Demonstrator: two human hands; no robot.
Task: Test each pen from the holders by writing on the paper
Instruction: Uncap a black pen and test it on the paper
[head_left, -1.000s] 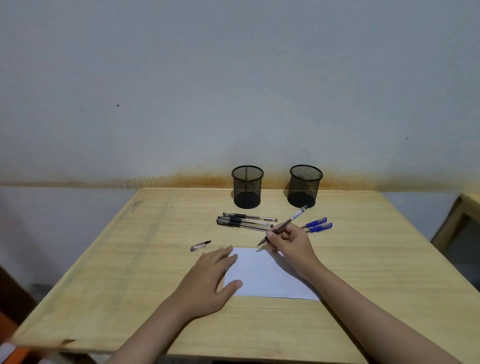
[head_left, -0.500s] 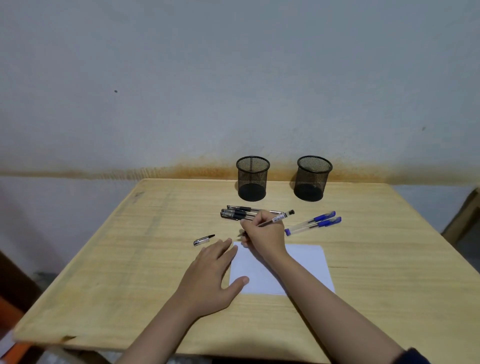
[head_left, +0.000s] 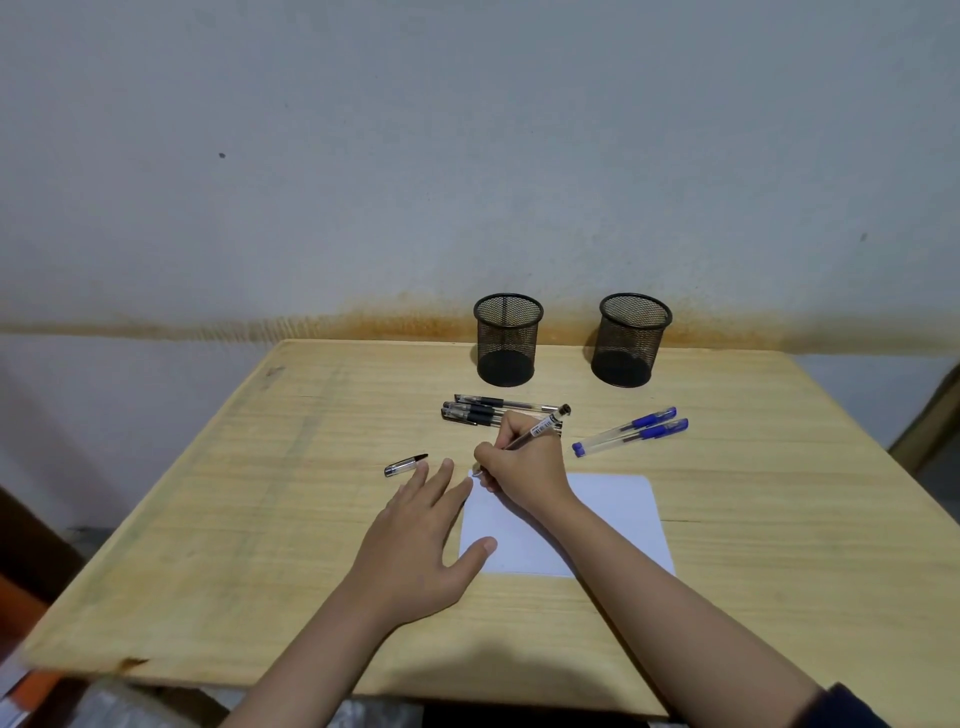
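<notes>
Pale wood desk (head_left: 779, 519), seen from the head camera. White paper (head_left: 613, 519) lay near the front, pinned at its left edge under the flat, relaxed left hand (head_left: 415, 545). Right hand (head_left: 524, 467) clenched round an uncapped pen (head_left: 543, 430), tip down at the paper's far left corner, barrel slanting up and away to the right. Loose cap (head_left: 405, 465) just beyond the left fingertips. Black pens (head_left: 483, 413) lay behind the right hand, long axes running left to right; two blue pens (head_left: 631, 431) lay to its right, nearer that hand. Both mesh holders (head_left: 508, 340) stood at the back, seemingly empty. Writing stroke judged next.
</notes>
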